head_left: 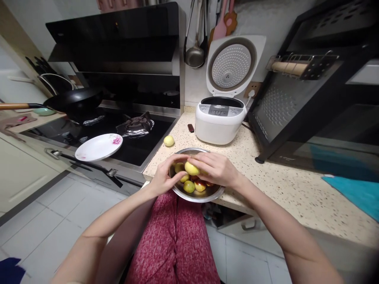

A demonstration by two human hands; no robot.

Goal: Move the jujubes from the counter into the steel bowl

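"Yellow fruit (192, 169), seen from the head camera, sits between a person's two hands above a metal bowl (199, 199). How is each hand placed?"

"Left hand (166, 173) curved in a wide C at the bowl's near-left side, thumb well apart from the fingers. Whether it touches the fruit cannot be told."

"And the other?"

"Right hand (217, 167) reaches over from the opposite side, its fingers laid against the fruit. Its thumb is hidden, so a pinch cannot be confirmed."

"What fills the bowl?"

"More fruit: a green one (188, 186) near the front, a red-mottled one (199, 185) just beside it, others partly covered by the hands. One pale yellow fruit (168, 141) lies outside, on the speckled counter (296, 185)."

"Other containers?"

"A white rice cooker (219, 128), lid raised, its contents out of sight. At left, a flower-patterned plate (96, 148) at the stove's (134, 156) front edge and a black wok (74, 98) behind."
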